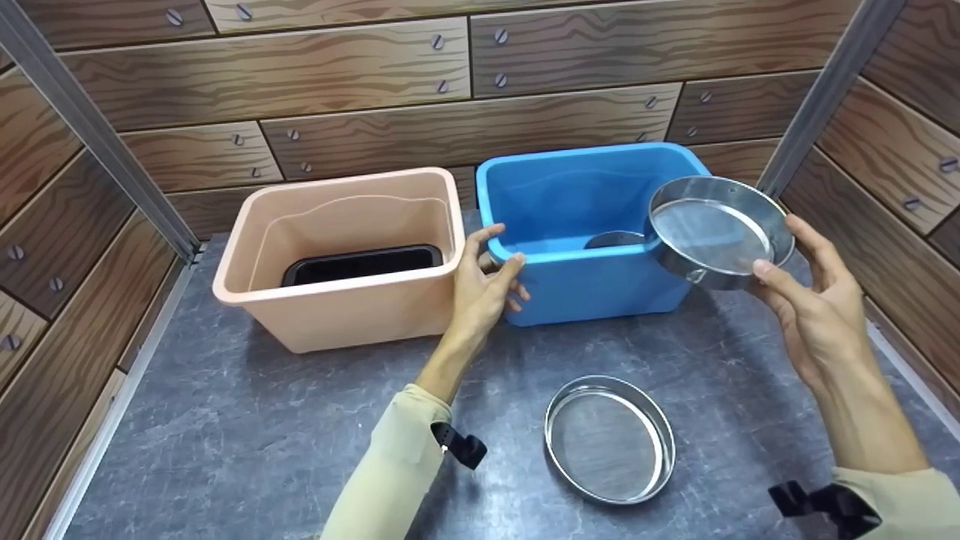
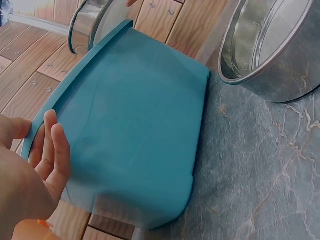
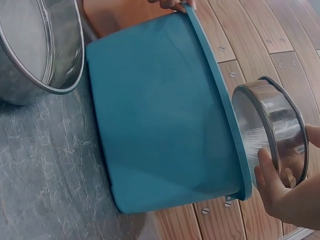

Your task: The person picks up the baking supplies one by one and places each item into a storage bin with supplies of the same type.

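Observation:
My right hand [image 1: 825, 307] holds a round metal sieve [image 1: 709, 236] by its rim, thumb on the near side and fingers at the far side. The sieve is tilted over the right front corner of a blue bin [image 1: 592, 289], overlapping its rim in the head view. At the bin's left front corner, my left hand [image 1: 480, 292] grips the rim between thumb and fingers. Inside the bin, part of a round grey thing [image 1: 616, 239] shows; the front wall hides the rest. A second metal sieve [image 1: 604, 442] lies mesh-down on the table in front.
A peach bin [image 1: 352, 322] stands left of the blue one, with a black tray-like thing [image 1: 367, 262] inside it. Wood-patterned panels [image 1: 360, 75] and metal corner posts [image 1: 97, 120] enclose the dark marbled table [image 1: 247, 442].

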The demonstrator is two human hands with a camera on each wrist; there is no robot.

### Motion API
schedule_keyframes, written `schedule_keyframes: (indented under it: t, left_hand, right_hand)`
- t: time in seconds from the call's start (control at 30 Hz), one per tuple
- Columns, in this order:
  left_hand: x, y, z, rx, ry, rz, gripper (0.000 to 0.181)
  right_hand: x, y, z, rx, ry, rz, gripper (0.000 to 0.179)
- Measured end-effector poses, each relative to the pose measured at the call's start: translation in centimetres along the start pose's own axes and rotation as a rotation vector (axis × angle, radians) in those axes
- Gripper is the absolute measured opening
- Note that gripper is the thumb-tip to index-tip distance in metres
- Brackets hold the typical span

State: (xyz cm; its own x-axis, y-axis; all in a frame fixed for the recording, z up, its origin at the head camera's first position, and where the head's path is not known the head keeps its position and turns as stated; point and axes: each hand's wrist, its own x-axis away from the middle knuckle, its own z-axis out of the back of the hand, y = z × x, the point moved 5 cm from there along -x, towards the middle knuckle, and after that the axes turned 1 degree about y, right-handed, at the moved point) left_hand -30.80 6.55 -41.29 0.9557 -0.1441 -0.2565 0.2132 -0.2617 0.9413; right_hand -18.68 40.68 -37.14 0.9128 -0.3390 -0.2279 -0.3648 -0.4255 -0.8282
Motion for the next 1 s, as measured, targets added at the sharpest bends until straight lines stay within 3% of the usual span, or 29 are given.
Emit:
schedule_keyframes:
  t: [0.4,0.63,1.0]
  left_hand:
    - [0.0,-0.2,-0.3,0.025,-0.01,0.016,0.05]
    - [-0.1,-0.3,-0.3,0.025,-0.014,0.0,0.05]
    - [-0.1,-0.3,0.0,0.032,-0.004,-0.004,0.05]
  right_hand:
    - [-2.0,0.2,-0.9,0.002,0.079,0.002,0.077]
    - [-3.6,0.2,-1.6,0.026,0.085,-0.004,0.08]
    - [-5.9,0.6,-2.2,0.167,0.148,-0.044,0.084]
